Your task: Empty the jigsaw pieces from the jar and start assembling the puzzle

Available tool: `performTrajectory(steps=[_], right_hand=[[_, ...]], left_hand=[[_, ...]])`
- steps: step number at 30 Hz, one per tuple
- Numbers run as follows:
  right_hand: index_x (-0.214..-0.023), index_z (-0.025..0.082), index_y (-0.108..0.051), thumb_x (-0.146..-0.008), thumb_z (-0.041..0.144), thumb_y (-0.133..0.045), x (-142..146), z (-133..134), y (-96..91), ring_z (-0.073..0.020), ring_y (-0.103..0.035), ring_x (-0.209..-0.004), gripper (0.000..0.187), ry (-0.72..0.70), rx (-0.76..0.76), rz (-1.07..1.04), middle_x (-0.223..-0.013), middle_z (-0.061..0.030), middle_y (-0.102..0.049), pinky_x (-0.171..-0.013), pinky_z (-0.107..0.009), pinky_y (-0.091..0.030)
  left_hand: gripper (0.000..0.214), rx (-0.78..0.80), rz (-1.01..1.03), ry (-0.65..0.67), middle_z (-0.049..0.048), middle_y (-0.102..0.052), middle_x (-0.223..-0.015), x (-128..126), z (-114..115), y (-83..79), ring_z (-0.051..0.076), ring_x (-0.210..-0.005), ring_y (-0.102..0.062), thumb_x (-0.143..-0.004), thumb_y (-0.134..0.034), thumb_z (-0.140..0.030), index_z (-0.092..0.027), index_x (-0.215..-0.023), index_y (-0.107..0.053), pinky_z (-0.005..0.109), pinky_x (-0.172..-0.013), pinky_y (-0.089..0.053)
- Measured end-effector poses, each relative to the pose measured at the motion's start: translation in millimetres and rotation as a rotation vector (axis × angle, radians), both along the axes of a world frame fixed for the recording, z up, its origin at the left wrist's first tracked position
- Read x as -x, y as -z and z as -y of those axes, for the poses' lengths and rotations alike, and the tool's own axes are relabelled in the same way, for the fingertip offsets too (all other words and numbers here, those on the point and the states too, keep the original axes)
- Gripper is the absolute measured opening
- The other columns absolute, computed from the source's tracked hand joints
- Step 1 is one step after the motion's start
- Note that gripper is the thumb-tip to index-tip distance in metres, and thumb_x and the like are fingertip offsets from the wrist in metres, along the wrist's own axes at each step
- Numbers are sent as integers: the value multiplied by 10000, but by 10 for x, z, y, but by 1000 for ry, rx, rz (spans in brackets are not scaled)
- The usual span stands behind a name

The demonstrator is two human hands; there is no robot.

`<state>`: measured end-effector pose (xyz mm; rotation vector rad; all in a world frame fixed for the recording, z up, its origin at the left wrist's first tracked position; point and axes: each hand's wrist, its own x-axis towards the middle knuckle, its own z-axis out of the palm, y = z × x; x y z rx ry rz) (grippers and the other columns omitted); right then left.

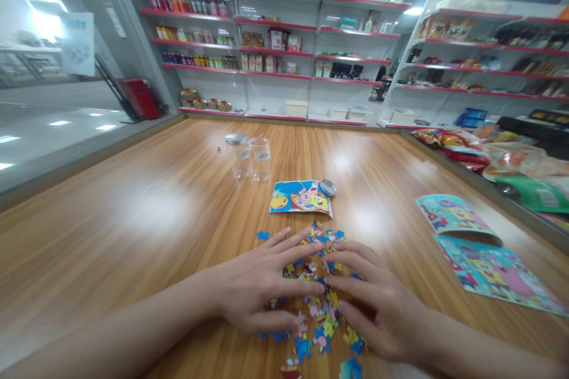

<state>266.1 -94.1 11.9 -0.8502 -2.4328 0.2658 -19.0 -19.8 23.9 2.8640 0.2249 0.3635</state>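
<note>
A: Left side of the wooden tabletop (133,237)?

B: Clear jar (239,161) with a silver cap, upright. Just beside it, to its right, an uncapped jar (261,164), also upright. Both carry small white labels.

A: Next, nearer the wearer?

B: Left hand (267,281), palm down, fingers spread and extended over the left part of the heap. Open; no grip seen. One blue piece (262,235) lies apart, just past its fingers.

A: Centre?

B: Cartoon card (302,196) lying beyond the hands, a loose metal lid (329,188) at its far right corner. Nearer, the puzzle pieces (315,310) (blue, yellow and pink mostly) lie scattered on the wood, between and beneath the two hands.

A: Right hand?

B: Right hand (386,302), fingers parted and loosely bent over the heap's right part, also open. Its fingertips come near the left hand's. Whether either hand presses on the pieces or just hovers, I cannot tell; the fingers hide the contact.

A: Far right?

B: Two cartoon sheets, the farther sheet (457,213) curled up at its near edge, the nearer sheet (498,272) lying flatter. Beyond them, packaged goods (457,148).
</note>
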Motion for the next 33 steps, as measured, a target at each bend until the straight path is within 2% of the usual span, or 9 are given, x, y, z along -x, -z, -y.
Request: performTrajectory(steps=[5, 12, 18, 25, 30, 33], right_hand=[[-1241, 197, -644, -877, 116, -600, 9, 19, -61, -304, -395, -1374, 376, -68, 4, 34, -1395, -96, -568, -1137, -540, -402], [-1263, 226, -647, -881, 142, -611, 15, 10, -103, -287, -427, -1357, 393, -87, 35, 92, -1337, -59, -638, -1133, -521, -405], [-1240, 212, -665, -862, 141, -619, 22, 2, -92, -291, -453, -1347, 387, -86, 44, 67, -1326, -79, -644, -1123, -520, -420], [-1246, 223, -662, -875, 130, -612, 26, 12, -71, -291, -459, -1337, 385, -65, 28, 63, -1328, -83, -636, -1122, -533, -421], [-1251, 205, -652, -873, 119, -610, 14, 17, -17, -312, -431, -1337, 390, 4, -9, 52, -1356, -123, -568, -1102, -547, -440], [-1241, 195, -655, -864, 113, -609, 18, 25, -29, -315, -426, -1331, 388, -1, -2, 45, -1354, -141, -528, -1112, -558, -427]], left_hand=[[551, -18, -22, -18, 156, -287, -1634, 10, -12, 19, 410, -1546, -152, -920, -613, -521, -230, -1385, -563, 654, -1207, -267], [567, -20, 31, -14, 169, -331, -1611, 13, -16, 54, 413, -1532, -204, -915, -631, -495, -210, -1398, -551, 641, -1194, -315], [589, -31, 38, -6, 163, -343, -1604, 15, -20, 59, 416, -1522, -233, -911, -635, -493, -221, -1422, -527, 635, -1182, -342], [507, -44, 56, 21, 166, -413, -1548, 6, -22, 53, 384, -1478, -335, -925, -617, -464, -228, -1371, -572, 613, -1172, -366], [454, -47, 67, 22, 148, -402, -1560, 3, -23, 46, 376, -1493, -308, -924, -622, -463, -241, -1320, -620, 601, -1179, -365], [444, -49, 74, 27, 156, -405, -1556, 0, -24, 45, 370, -1478, -340, -923, -625, -466, -233, -1301, -635, 599, -1184, -360]])
